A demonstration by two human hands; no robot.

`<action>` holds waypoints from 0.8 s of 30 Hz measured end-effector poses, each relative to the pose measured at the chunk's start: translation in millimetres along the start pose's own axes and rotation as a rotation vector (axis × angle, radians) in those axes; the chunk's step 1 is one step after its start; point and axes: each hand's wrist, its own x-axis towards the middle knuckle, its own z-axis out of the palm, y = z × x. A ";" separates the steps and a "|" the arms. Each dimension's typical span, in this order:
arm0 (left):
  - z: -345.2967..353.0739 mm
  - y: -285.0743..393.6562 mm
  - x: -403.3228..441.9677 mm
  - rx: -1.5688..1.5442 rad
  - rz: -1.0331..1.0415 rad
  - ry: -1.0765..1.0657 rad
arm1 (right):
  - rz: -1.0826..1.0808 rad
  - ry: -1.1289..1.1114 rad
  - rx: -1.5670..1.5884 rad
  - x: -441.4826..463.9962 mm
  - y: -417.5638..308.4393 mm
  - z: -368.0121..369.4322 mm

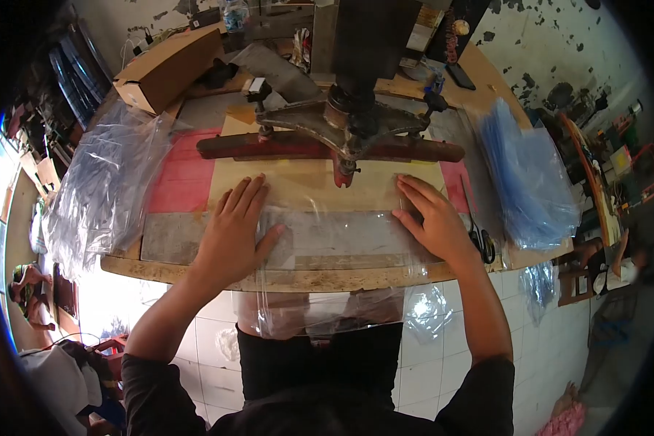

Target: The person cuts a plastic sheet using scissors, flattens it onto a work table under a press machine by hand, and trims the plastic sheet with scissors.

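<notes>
A clear plastic sheet (327,243) lies over the front of the work surface and hangs past its edge. My left hand (232,236) rests flat on its left side, fingers stretched toward the press. On the right side, my right hand (436,221) lies with its fingers spread on the sheet. Beyond my fingertips, the red bar of a metal press (298,144) spans above a yellowish sheet (269,185) and a pink layer (185,171). Whether the bar touches the plastic cannot be made out.
Stacked clear plastic (105,182) lies at the left, bluish plastic (534,189) at the right. Black-handled scissors (485,245) are just right of my right hand. A cardboard box (171,69) and a phone (460,76) sit at the back. The wooden edge (327,278) curves along the front.
</notes>
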 end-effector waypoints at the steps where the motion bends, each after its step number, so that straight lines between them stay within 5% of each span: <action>1: 1.0 -1.4 3.3 0.015 0.009 0.030 | 0.003 -0.001 0.000 -0.2 2.4 0.6; 5: 1.9 -8.0 16.0 0.174 0.073 0.062 | 0.012 0.005 -0.040 7.4 9.1 1.4; 24: 3.6 -9.4 39.3 -0.014 0.027 0.121 | 0.091 0.054 0.005 16.0 17.2 4.8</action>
